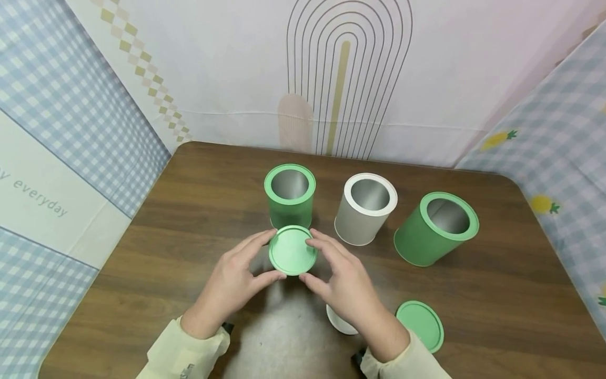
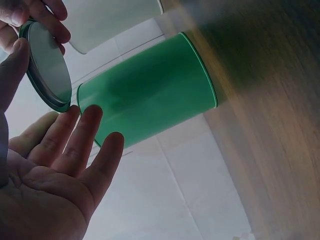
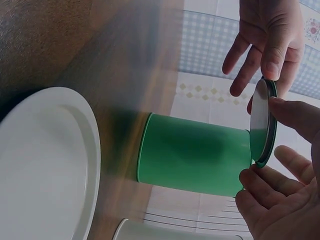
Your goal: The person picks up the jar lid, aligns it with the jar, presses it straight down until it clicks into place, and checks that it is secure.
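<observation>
A light green round lid [image 1: 292, 250] is held up above the table between both hands. My left hand [image 1: 232, 279] pinches its left edge with thumb and fingertips. My right hand [image 1: 347, 281] grips the opposite edge, one fingertip lying over the top face. Just beyond the lid stands an uncovered green can [image 1: 291, 208], upright; in the left wrist view this green can [image 2: 150, 90] appears beside the fingers. The lid's metallic underside shows in the right wrist view, where the lid [image 3: 263, 122] is seen nearly edge-on.
An uncovered white can [image 1: 362, 223] and a second green can [image 1: 423, 239] stand to the right. A white lid [image 1: 340, 322], partly hidden by my right hand, and another green lid [image 1: 420, 325] lie on the brown wooden table [image 1: 189, 200]. Patterned cloth hangs behind and at both sides.
</observation>
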Tool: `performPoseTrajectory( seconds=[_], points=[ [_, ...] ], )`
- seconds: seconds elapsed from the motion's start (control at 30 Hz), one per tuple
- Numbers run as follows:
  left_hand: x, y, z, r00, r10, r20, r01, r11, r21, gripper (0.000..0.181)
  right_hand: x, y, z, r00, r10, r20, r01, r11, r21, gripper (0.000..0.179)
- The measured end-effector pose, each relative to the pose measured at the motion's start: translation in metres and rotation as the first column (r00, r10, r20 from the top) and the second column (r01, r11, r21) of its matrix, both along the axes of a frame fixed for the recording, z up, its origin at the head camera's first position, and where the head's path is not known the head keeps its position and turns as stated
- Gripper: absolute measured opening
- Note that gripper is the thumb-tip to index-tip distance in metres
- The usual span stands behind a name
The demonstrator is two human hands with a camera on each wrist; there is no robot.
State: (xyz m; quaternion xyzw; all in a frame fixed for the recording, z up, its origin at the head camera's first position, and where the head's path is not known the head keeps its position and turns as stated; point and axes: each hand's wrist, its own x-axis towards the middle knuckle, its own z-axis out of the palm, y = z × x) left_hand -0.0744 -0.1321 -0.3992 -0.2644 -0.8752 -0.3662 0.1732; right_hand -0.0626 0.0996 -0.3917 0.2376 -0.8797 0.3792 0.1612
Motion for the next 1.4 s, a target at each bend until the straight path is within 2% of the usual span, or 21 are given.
performPoseTrajectory(
  seconds=[0.37,0.6,0.97,1.4],
  points=[
    [-0.0019,0.0039,0.0032,1.0,0.016,-0.009,-0.016,1.0,0.007,0.078,0.0,0.0021,0.0048,1.0,-0.002,0.003,0.002,1.0,-0.007,0.055],
    [-0.0009,0.0063,0.0015,1.0,0.021,0.001,-0.021,1.0,0.006,0.079,0.0009,0.0022,0.0012,1.0,-0.003,-0.017,0.003,1.0,-0.014,0.052],
    [-0.0051,0.0079,0.0017,0.998,0.02,-0.054,-0.02,1.0,0.005,0.079,-0.0012,0.0007,0.0018,0.998,-0.02,-0.057,0.017,0.999,-0.048,0.054],
    [-0.0061,0.0042,0.0041,0.997,0.044,-0.067,-0.043,0.999,0.007,0.081,-0.0061,-0.004,0.0069,0.998,-0.013,-0.065,0.01,0.998,-0.057,0.053]
  ],
)
